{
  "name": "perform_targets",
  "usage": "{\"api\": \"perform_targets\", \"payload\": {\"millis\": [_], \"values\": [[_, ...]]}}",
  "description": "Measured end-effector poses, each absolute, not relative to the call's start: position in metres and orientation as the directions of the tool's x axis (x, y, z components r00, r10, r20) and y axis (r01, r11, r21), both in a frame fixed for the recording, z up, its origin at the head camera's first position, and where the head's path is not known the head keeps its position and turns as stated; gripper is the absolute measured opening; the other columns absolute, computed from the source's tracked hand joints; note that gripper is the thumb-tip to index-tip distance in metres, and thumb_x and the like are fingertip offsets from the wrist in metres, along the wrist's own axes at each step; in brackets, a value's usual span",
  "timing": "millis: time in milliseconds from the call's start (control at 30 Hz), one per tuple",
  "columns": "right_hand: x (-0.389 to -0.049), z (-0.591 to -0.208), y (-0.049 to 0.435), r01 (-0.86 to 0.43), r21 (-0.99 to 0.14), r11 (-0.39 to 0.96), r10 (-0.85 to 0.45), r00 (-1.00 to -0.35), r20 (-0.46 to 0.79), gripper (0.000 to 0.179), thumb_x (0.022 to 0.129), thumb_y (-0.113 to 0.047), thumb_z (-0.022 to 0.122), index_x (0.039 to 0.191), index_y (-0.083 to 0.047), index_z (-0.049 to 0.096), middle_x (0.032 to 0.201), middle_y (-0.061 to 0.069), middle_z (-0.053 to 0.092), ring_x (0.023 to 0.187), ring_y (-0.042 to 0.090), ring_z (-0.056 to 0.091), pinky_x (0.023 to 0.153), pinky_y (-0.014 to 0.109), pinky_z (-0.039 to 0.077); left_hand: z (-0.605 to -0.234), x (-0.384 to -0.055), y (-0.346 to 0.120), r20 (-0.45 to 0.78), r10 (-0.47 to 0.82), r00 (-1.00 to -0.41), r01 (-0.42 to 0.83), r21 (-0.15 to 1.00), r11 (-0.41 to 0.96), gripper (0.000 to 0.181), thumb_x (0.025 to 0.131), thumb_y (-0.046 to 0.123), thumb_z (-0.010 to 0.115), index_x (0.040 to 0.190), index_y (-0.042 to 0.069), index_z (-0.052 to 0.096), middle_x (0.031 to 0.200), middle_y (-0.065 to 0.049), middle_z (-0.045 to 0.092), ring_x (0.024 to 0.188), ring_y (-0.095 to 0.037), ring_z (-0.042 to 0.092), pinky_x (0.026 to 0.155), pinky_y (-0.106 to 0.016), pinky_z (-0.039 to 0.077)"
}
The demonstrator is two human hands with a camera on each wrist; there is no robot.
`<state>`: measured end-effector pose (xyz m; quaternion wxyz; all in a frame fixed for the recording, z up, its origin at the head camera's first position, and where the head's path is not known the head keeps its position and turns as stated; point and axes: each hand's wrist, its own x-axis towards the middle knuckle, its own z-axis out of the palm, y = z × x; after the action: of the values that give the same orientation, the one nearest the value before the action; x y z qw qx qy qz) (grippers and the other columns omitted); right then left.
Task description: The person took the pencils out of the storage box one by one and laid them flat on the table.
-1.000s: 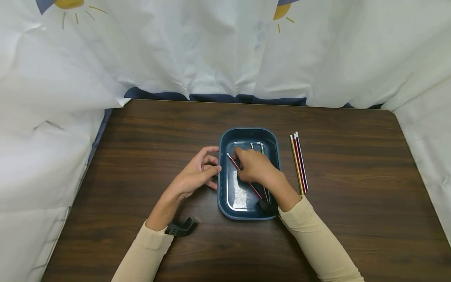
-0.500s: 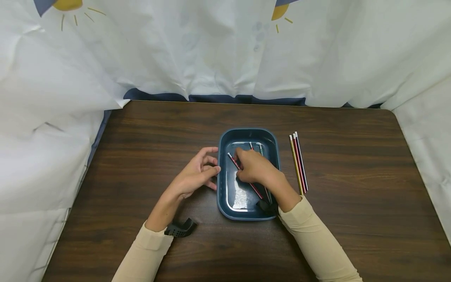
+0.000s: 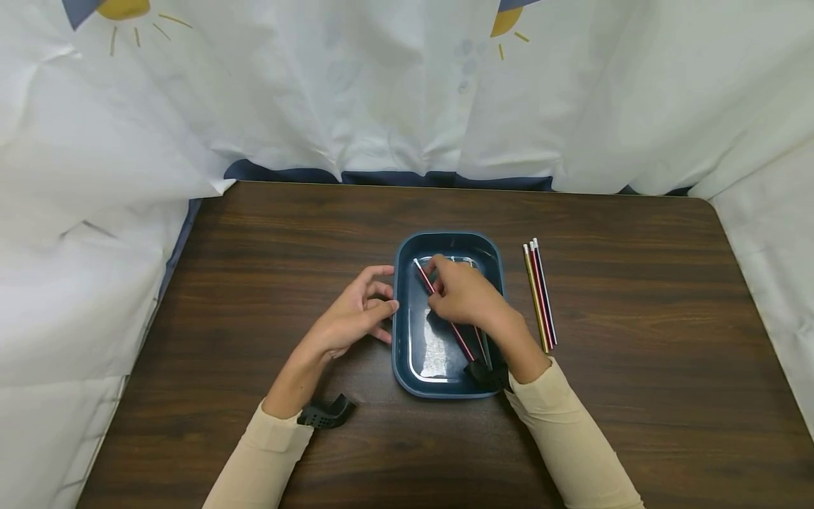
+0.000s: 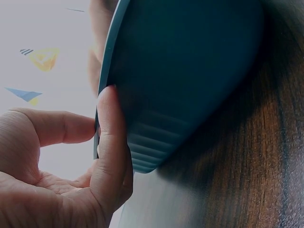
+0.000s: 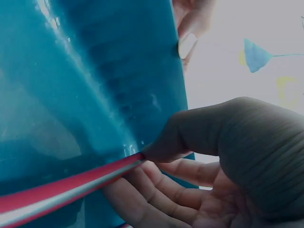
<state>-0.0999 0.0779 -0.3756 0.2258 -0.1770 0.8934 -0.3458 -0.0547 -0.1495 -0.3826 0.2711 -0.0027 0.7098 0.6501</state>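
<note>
A blue plastic tray (image 3: 420, 353) with rounded corners rests on the wooden table. My left hand (image 3: 356, 311) holds its left rim, thumb at the edge and fingers against the outer wall (image 4: 190, 71), as the left wrist view shows. Inside the tray, my right hand (image 3: 467, 293) pinches a red pencil with a white stripe (image 5: 71, 190) between thumb and fingers. That pencil slants, its white end toward the tray's far left. Two other pencils (image 3: 486, 348) lie in the tray, partly hidden under the right hand and wrist.
To the right of the tray, three pencils (image 3: 540, 297), gold, dark red and dark blue, lie side by side on the table (image 3: 655, 311). White curtains (image 3: 394, 92) hang behind the table and at both sides. Black straps (image 3: 327, 411) circle both wrists.
My right hand has moved slightly away from me within the tray, and the red pencil's white end has shifted a little farther up with it. The left hand and tray stay put.
</note>
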Motion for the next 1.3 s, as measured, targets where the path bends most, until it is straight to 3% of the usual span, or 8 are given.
{"api": "perform_targets", "payload": {"millis": [433, 833, 1100, 1300], "values": [[-0.096, -0.353, 0.101, -0.155, -0.765, 0.625, -0.433, -0.885, -0.174, 0.048, 0.092, -0.007, 0.069, 0.138, -0.008, 0.057, 0.103, 0.009, 0.068, 0.078, 0.02, 0.064, 0.063, 0.029, 0.056, -0.383, -0.056, -0.147, -0.39, 0.339, -0.856, -0.356, 0.921, 0.159, 0.065, 0.102, 0.004, 0.06, 0.16, 0.011, 0.03, 0.126, -0.019, 0.048, 0.088, -0.021, 0.064, 0.064, -0.041, 0.07], [-0.087, -0.353, 0.134, -0.148, -0.836, 0.528, -0.379, -0.922, -0.077, 0.047, 0.092, -0.001, 0.06, 0.139, -0.007, 0.056, 0.111, 0.011, 0.064, 0.096, 0.025, 0.065, 0.08, 0.034, 0.057, -0.383, -0.053, -0.152, -0.395, 0.334, -0.856, -0.358, 0.918, 0.169, 0.066, 0.102, 0.004, 0.06, 0.16, 0.009, 0.029, 0.128, -0.022, 0.047, 0.088, -0.022, 0.063, 0.065, -0.042, 0.07], [-0.082, -0.351, 0.159, -0.104, -0.883, 0.457, -0.325, -0.944, -0.057, 0.047, 0.094, 0.002, 0.059, 0.14, -0.007, 0.054, 0.112, 0.013, 0.063, 0.093, 0.024, 0.064, 0.068, 0.025, 0.057, -0.384, -0.055, -0.149, -0.398, 0.336, -0.854, -0.358, 0.917, 0.176, 0.066, 0.102, 0.005, 0.061, 0.16, 0.011, 0.029, 0.129, -0.022, 0.048, 0.09, -0.024, 0.064, 0.065, -0.041, 0.07], [-0.08, -0.352, 0.172, -0.108, -0.937, 0.331, -0.273, -0.962, 0.014, 0.043, 0.098, 0.0, 0.063, 0.14, -0.004, 0.054, 0.11, 0.015, 0.063, 0.091, 0.016, 0.066, 0.069, 0.021, 0.059, -0.384, -0.056, -0.148, -0.399, 0.332, -0.855, -0.359, 0.916, 0.177, 0.067, 0.102, 0.004, 0.061, 0.16, 0.01, 0.029, 0.129, -0.022, 0.048, 0.09, -0.024, 0.064, 0.065, -0.041, 0.07]]}}
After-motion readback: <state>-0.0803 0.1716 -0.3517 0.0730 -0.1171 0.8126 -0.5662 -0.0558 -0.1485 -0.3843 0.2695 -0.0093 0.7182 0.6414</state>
